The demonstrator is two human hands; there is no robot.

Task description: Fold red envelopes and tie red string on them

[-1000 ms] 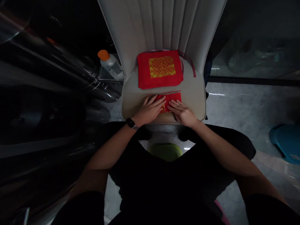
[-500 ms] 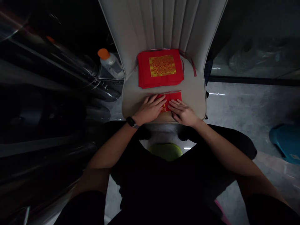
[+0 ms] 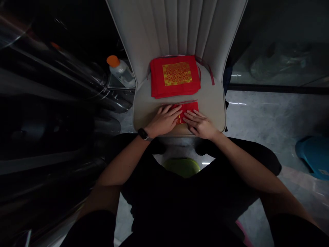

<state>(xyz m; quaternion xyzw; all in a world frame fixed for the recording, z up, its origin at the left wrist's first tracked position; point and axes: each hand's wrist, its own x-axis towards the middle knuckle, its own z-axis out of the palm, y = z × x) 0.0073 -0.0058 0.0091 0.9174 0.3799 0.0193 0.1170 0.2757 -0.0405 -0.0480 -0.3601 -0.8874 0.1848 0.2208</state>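
A small red piece with gold print [image 3: 194,105], apparently folded, lies near the front of the chair seat, with a thin dark red strip along its far edge. My left hand [image 3: 166,119] rests on its left part, fingers stretched out flat. On the right part lie the extended fingers of my right hand [image 3: 200,124], pressing down with the thumb tucked below. Both hands cover much of the piece. Just beyond them sits a stack of flat red pieces [image 3: 156,79], the top one bearing a gold patterned square. Dark red ribbons [image 3: 212,78] stick out at its sides.
The padded chair [image 3: 142,118] faces me, its ribbed backrest rising behind the stack. A bottle with an orange cap [image 3: 113,61] stands left of it. A green container [image 3: 183,166] is beneath the seat. At the far right is a blue plastic object [image 3: 315,154] on the floor.
Both hands stay on the small red piece, almost in the same place. My right fingers have shifted very slightly left; the view has tilted a little.
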